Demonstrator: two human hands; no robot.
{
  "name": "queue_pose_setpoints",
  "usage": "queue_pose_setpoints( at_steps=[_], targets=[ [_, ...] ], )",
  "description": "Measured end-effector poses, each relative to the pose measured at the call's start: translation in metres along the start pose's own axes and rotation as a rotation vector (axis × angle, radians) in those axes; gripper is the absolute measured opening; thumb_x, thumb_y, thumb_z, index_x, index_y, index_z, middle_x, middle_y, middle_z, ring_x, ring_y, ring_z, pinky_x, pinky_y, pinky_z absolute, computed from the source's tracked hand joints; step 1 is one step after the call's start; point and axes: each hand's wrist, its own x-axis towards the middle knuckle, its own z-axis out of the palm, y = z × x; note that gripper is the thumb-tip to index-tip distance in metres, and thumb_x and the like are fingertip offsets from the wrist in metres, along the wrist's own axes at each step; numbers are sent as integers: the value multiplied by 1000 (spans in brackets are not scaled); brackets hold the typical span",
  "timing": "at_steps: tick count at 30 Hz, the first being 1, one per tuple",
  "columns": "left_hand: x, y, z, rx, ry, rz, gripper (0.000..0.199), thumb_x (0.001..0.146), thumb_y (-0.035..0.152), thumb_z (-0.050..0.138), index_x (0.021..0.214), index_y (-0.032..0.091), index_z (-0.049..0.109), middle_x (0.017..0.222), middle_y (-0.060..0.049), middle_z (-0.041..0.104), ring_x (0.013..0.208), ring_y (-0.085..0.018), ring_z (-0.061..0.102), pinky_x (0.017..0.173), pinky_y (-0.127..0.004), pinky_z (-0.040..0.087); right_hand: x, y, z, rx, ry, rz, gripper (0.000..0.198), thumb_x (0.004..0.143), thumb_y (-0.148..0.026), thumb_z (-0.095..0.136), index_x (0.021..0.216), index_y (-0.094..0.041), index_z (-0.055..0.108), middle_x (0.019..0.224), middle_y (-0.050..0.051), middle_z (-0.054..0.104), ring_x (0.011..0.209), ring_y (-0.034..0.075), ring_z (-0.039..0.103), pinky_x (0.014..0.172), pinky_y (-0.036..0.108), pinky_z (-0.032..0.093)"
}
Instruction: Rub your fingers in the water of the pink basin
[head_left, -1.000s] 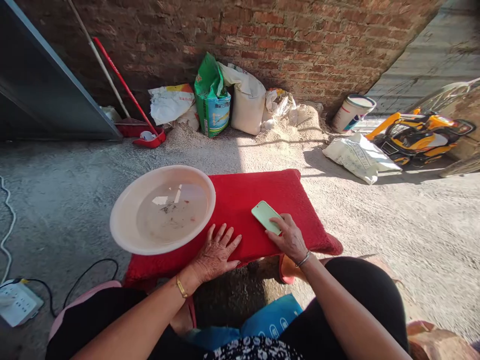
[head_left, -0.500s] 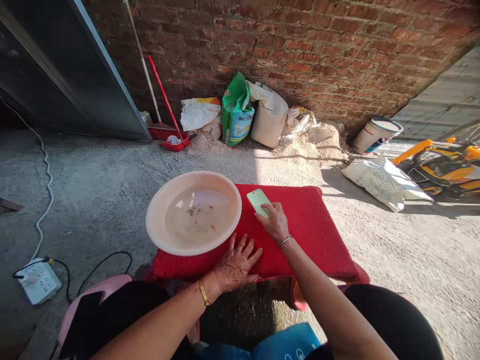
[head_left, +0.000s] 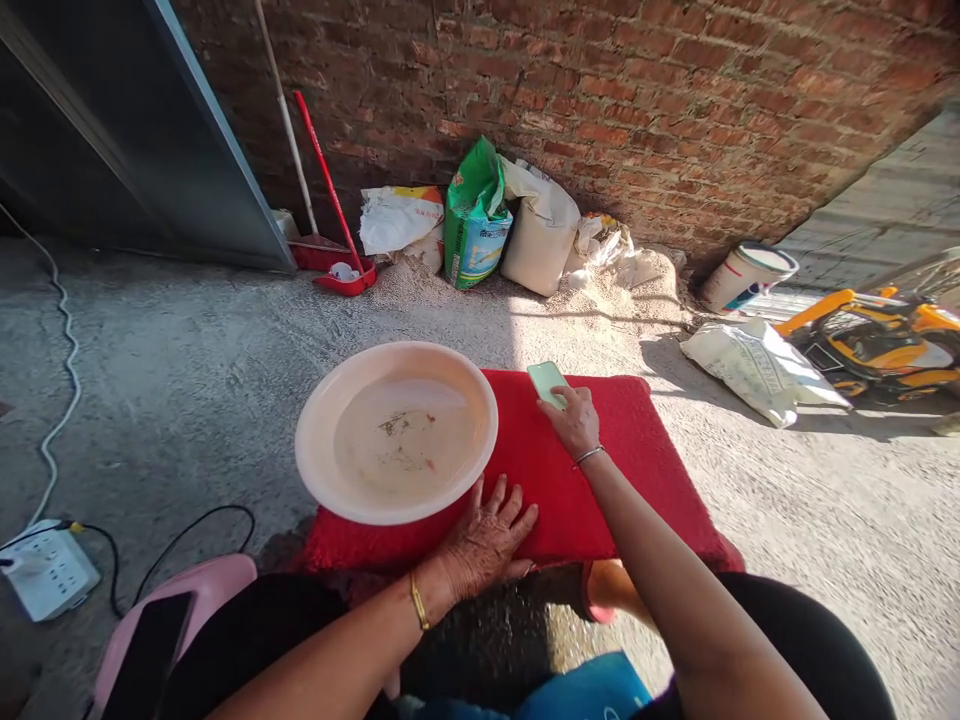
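A light green phone case (head_left: pixel 548 384) is held by its near end in my right hand (head_left: pixel 576 420), thumb on one side and fingers on the other. It is over the far edge of the red cloth (head_left: pixel 622 460) that covers a low table. My left hand (head_left: pixel 489 535) lies flat on the cloth's near edge, fingers spread, with nothing in it. Just beyond those fingertips stands a pale pink basin (head_left: pixel 322 470). Shallow water (head_left: pixel 375 455) fills its bottom, with dark bits and small reddish specks in it.
A black phone (head_left: pixel 150 655) rests on a pink stool (head_left: pixel 225 580) beside my left leg. Left of it lies a white power strip (head_left: pixel 52 570) with cords. Sacks (head_left: pixel 540 240), a red dustpan (head_left: pixel 349 283) and a bucket (head_left: pixel 750 277) line the brick wall.
My right hand has moved the phone case right and slightly away from me, farther from the basin. The left hand stays flat on the cloth. The view has shifted slightly.
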Motion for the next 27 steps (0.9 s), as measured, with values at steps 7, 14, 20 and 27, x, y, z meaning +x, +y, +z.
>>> queue_pose_setpoints(
  at_steps=[7, 14, 20, 27],
  targets=[
    [1, -1, -5, 3, -10, -10, 69, 84, 64, 44, 140, 24, 40, 142, -15, 43, 135, -40, 29, 107, -66, 14, 15, -23, 24, 13, -90, -112, 36, 77, -45, 65, 107, -24, 65, 103, 6, 50, 90, 20, 54, 75, 31, 45],
    [3, -1, -2, 10, -27, -15, 69, 86, 66, 37, 140, 24, 40, 143, -16, 42, 135, -40, 29, 107, -66, 15, 29, 98, -56, -64, 57, 406, 46, 75, -49, 64, 112, -21, 63, 106, 10, 50, 92, 23, 55, 79, 37, 44],
    [3, -2, -3, 15, -40, -22, 68, 87, 65, 36, 141, 24, 40, 145, -15, 40, 136, -40, 28, 107, -65, 15, -7, 98, -58, -7, 104, 293, 42, 75, -49, 65, 108, -23, 64, 99, 7, 51, 92, 22, 54, 81, 34, 44],
    [3, -3, -7, 25, -40, -60, 67, 86, 65, 38, 140, 26, 41, 144, -14, 41, 136, -37, 29, 109, -63, 14, -46, 36, -26, -62, -96, -137, 34, 80, -41, 63, 109, -24, 64, 105, 7, 51, 89, 19, 55, 75, 29, 44]
  ],
)
